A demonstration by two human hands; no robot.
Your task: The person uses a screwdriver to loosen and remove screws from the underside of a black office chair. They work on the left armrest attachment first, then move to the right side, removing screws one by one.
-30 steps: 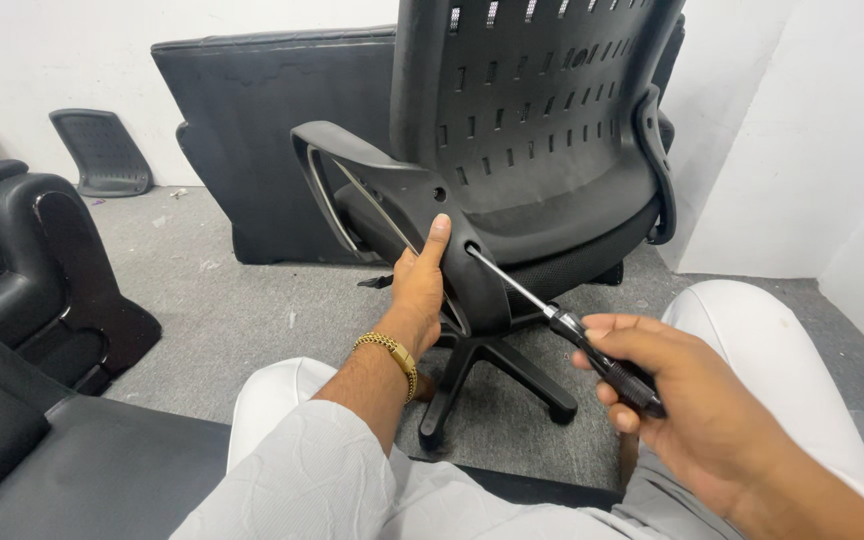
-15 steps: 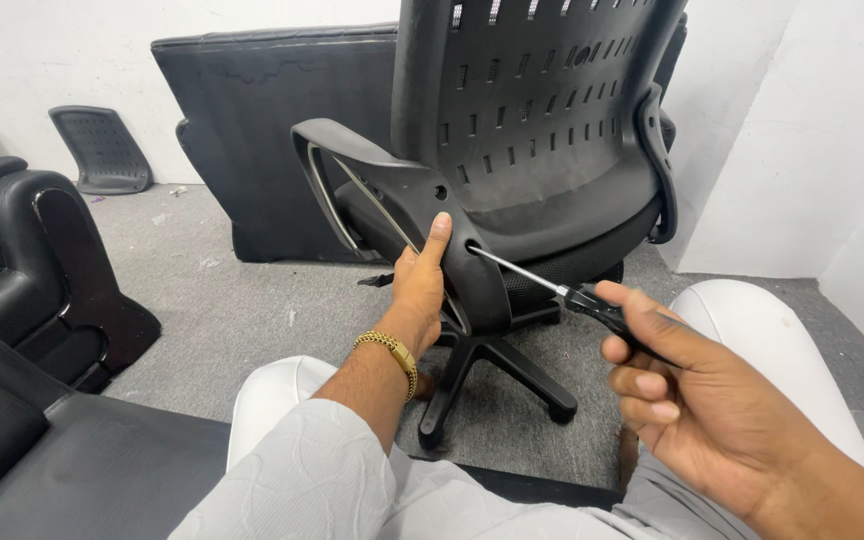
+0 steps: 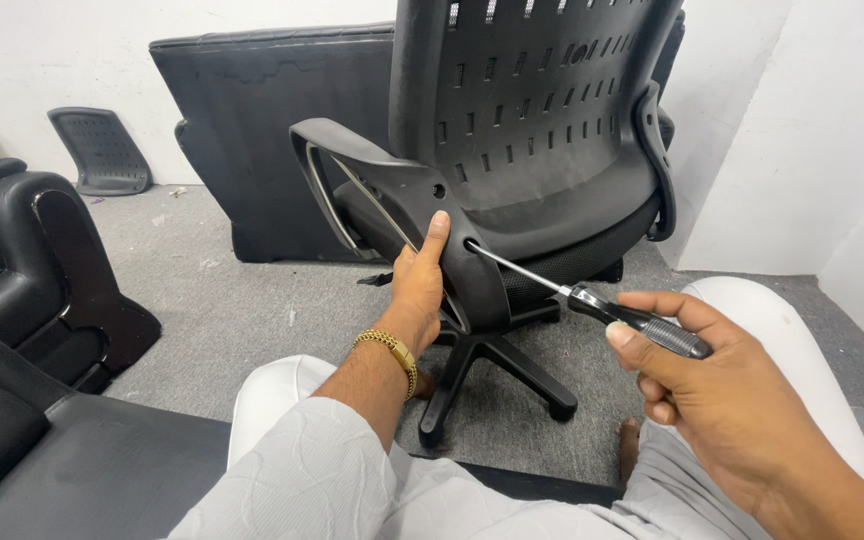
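The left hand (image 3: 420, 285) clasps the black office chair's armrest bracket (image 3: 452, 235) at centre. At four o'clock, the right hand (image 3: 717, 385) grips a black-handled screwdriver (image 3: 592, 300), its tip in the bracket's hole.

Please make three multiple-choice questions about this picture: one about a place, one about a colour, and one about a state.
1. Where is the tip of the screwdriver?
A. in a hole of the armrest bracket
B. on the floor
C. in the chair's wheel

2. What colour is the bracelet?
A. silver
B. gold
C. red

3. What does the left hand do?
A. hangs free
B. rests on the knee
C. grips the armrest bracket

Answers: 1 A, the metal shaft ends in the lower hole; 2 B, the chain on the wrist is gold; 3 C, its thumb lies up along the bracket while the right hand holds the screwdriver's handle.
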